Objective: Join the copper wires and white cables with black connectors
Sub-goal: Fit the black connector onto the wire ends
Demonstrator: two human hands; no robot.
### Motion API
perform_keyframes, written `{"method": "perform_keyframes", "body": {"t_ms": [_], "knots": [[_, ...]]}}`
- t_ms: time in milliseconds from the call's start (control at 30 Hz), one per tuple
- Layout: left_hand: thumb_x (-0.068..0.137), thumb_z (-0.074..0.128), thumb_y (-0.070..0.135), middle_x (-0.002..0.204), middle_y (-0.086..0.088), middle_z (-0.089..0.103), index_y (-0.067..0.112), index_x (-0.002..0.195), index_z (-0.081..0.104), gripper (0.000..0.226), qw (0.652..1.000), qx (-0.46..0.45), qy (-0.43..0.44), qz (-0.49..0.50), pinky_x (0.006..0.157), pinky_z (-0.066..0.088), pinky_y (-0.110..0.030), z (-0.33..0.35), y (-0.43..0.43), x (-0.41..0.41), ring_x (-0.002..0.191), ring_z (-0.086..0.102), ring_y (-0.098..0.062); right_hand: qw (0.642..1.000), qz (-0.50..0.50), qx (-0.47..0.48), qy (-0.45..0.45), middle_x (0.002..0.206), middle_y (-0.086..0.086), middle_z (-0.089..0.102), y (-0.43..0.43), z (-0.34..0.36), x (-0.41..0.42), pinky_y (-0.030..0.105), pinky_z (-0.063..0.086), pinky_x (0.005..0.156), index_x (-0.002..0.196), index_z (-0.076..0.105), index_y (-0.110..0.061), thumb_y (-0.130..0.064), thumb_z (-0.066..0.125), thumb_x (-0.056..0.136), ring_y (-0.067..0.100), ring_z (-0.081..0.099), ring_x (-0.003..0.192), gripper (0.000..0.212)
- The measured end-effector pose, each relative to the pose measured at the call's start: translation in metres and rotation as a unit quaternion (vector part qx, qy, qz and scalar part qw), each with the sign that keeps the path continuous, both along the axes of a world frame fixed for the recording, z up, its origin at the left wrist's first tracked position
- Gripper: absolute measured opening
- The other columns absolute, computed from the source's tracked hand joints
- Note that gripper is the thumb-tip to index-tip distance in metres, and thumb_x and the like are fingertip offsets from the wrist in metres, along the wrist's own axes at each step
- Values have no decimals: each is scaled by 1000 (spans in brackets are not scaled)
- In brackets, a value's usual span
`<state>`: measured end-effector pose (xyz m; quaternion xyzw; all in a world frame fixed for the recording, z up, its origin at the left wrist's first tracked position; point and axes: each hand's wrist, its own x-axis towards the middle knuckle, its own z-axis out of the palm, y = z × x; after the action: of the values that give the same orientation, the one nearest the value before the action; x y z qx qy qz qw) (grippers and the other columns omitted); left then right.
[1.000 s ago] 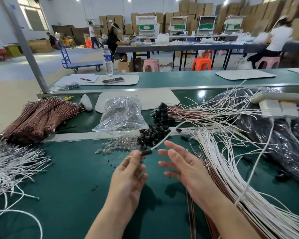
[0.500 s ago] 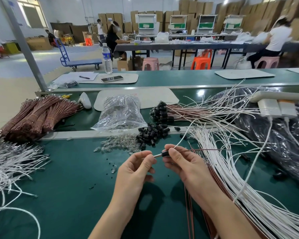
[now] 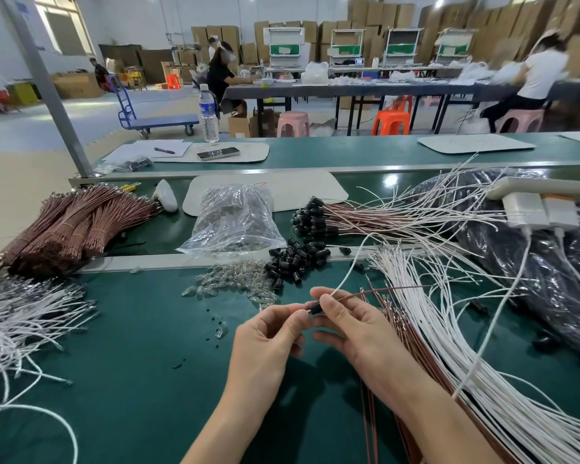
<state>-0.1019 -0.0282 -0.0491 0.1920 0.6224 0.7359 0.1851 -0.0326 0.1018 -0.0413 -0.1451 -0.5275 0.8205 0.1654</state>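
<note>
My left hand (image 3: pixel 272 339) and my right hand (image 3: pixel 352 326) meet over the green table, both pinching one small black connector (image 3: pixel 315 308). A white cable (image 3: pixel 350 266) and a copper wire (image 3: pixel 385 291) run out of the connector past my right fingers. A loose pile of black connectors (image 3: pixel 293 259) lies just beyond my hands. A fan of white cables (image 3: pixel 449 329) with copper wires under it spreads along my right forearm. Joined wires with black connectors (image 3: pixel 310 219) lie further back.
Bundled copper wires (image 3: pixel 71 226) sit at the far left, with tangled white cables (image 3: pixel 21 316) nearer. A clear plastic bag (image 3: pixel 235 219) and scattered small clear bulbs (image 3: pixel 235 283) lie behind my hands. A black bag (image 3: pixel 533 283) and a white power strip (image 3: pixel 536 202) fill the right.
My hands were apart, the left one alone holding the connector; they came together and both now pinch it, with a copper wire brought in by my right hand.
</note>
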Motion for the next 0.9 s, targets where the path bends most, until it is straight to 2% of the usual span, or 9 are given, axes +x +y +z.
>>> {"method": "perform_keyframes", "body": {"t_ms": [133, 233, 367, 467, 567, 633, 733, 900], "knots": [[78, 75, 33, 79, -5, 76, 23, 89, 80, 16, 1000, -17, 6, -1, 63, 55, -21, -2, 0, 0, 66, 64, -9, 998, 1, 56, 2, 91, 8, 75, 2, -6, 1, 22, 56, 75, 94, 71, -22, -28, 78, 76, 15, 72, 86, 20], [82, 76, 27, 81, -7, 77, 19, 90, 79, 12, 1000, -27, 9, 7, 63, 55, -21, -4, 0, -1, 66, 65, -11, 998, -6, 57, 0, 85, 7, 74, 2, -7, 0, 24, 57, 74, 99, 62, -13, -28, 70, 80, 15, 71, 82, 26], [86, 75, 21, 78, -5, 76, 19, 90, 79, 5, 999, -33, 25, 12, 62, 55, -21, -5, 2, 0, 64, 65, -11, 997, -10, 76, 9, 82, 4, 74, 2, -6, 1, 23, 57, 73, 102, 58, -12, -30, 69, 80, 13, 71, 79, 31], [85, 75, 23, 76, -5, 75, 17, 92, 79, 10, 999, -30, 18, 0, 62, 54, -19, -2, 0, -1, 65, 66, -10, 995, -13, 95, 1, 79, 1, 72, 4, -8, 1, 22, 56, 72, 102, 58, -13, -20, 73, 83, 12, 71, 77, 25], [88, 71, 24, 87, -8, 77, 12, 101, 76, 19, 999, -19, -15, -38, 65, 57, -22, 0, -1, -2, 75, 71, -13, 993, -26, 111, -14, 80, 3, 74, 7, -10, 0, 22, 56, 72, 102, 59, -14, -8, 71, 90, 14, 72, 77, 18], [85, 68, 32, 92, -11, 77, 10, 103, 75, 29, 997, -7, -50, -52, 67, 59, -26, 1, -2, -2, 80, 72, -17, 993, -40, 111, -17, 81, 2, 75, 10, -11, 1, 21, 56, 72, 104, 61, -16, -12, 73, 89, 15, 71, 76, 19], [80, 68, 35, 91, -15, 76, 9, 90, 78, 30, 996, 3, -80, -47, 65, 59, -27, 1, -2, -4, 77, 71, -19, 992, -53, 115, -22, 75, -4, 71, 13, -11, 2, 19, 54, 72, 102, 65, -23, -22, 79, 84, 11, 67, 70, 23], [83, 68, 38, 90, -11, 76, 15, 86, 79, 25, 996, -18, -60, -69, 66, 58, -26, 1, -3, -4, 76, 72, -18, 990, -52, 130, -20, 74, -4, 71, 15, -12, 2, 18, 54, 71, 102, 65, -24, -19, 78, 86, 9, 66, 68, 21]]}}
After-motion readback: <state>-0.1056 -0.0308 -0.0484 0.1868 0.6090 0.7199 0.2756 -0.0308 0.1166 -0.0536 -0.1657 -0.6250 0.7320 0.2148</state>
